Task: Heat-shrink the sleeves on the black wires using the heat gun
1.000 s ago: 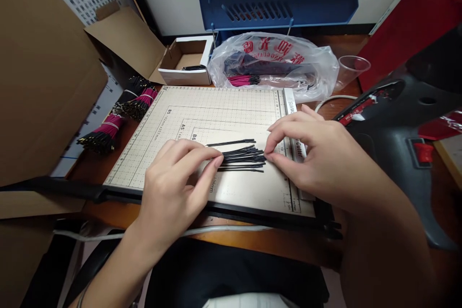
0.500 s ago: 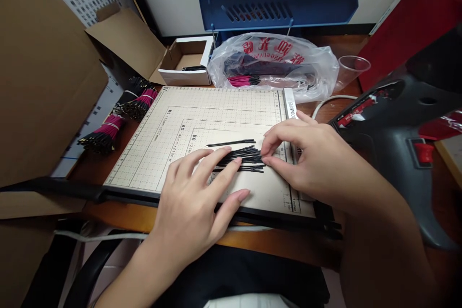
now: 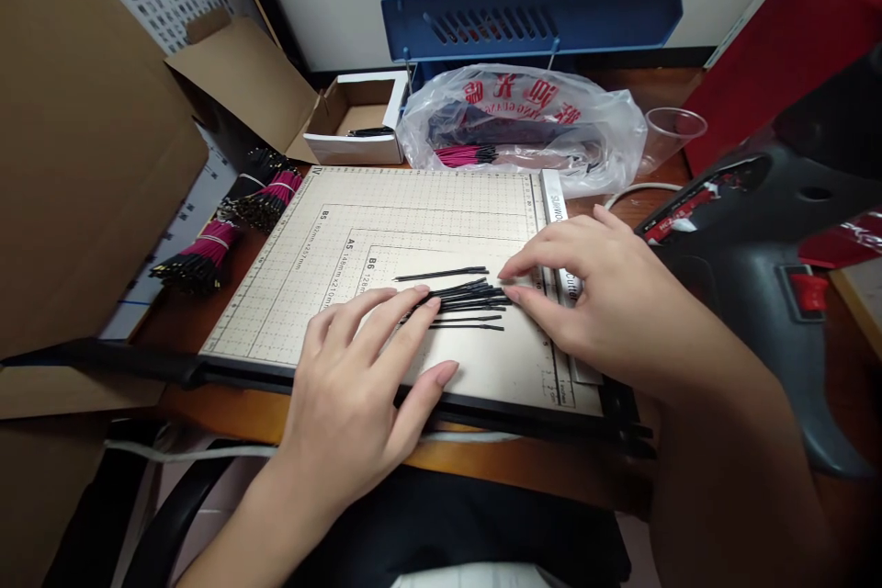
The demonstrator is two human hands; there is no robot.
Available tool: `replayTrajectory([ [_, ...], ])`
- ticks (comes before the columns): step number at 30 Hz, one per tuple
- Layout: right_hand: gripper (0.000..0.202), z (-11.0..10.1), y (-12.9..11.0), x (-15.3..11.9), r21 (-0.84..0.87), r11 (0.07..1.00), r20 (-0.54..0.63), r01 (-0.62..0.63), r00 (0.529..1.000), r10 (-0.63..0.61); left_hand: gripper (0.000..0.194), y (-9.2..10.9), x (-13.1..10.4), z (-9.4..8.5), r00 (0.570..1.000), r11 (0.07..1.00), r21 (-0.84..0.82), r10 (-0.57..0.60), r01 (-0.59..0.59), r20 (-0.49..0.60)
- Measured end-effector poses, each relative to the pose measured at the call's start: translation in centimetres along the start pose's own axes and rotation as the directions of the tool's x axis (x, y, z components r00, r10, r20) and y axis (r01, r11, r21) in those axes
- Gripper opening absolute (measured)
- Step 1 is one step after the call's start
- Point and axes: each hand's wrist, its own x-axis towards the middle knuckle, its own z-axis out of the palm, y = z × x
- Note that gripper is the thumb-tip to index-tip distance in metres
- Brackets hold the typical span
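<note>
Several short black wires [image 3: 475, 297] lie side by side in a loose bunch on a cream paper cutter board [image 3: 276, 294] printed with a grid. My left hand [image 3: 362, 377] has its fingers spread, the fingertips resting on the left part of the bunch and hiding those ends. At the right ends of the wires is my right hand [image 3: 593, 294]. Its thumb and forefinger tips are a little apart, with the thumb touching or very near the wire ends. One wire pair [image 3: 441, 274] lies apart, above the bunch.
Bundles of pink-and-black wires [image 3: 199, 257] lie left of the board. Behind it stand a small open box [image 3: 355, 147], a clear plastic bag [image 3: 613, 129] with more wires, a clear cup [image 3: 675, 133] and a blue rack [image 3: 530, 18]. A dark grey tool [image 3: 764, 294] with a red switch stands at right.
My left hand has slid slightly left along the wires, uncovering more of them. My right thumb and forefinger have parted a little, and the bunch sits slightly further right.
</note>
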Motion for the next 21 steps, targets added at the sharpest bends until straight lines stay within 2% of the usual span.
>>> replayTrajectory([
  [10, 0.016, -0.34, -0.28, -0.16, 0.064, 0.996, 0.070, 0.060, 0.995, -0.064, 0.031, -0.07, -0.03, -0.02, 0.999, 0.999, -0.047, 0.001, -0.003, -0.047],
  [15, 0.015, -0.34, -0.12, -0.14, 0.065, 0.997, 0.043, 0.050, 0.998, -0.053, 0.031, 0.06, 0.08, -0.01, 0.998, 0.996, -0.071, 0.046, -0.049, -0.033],
  [21, 0.014, -0.43, -0.05, -0.24, 0.085, 0.996, 0.078, 0.033, 0.996, -0.040, 0.029, 0.00, 0.32, 0.07, 0.999, 0.997, -0.056, 0.043, -0.044, -0.028],
])
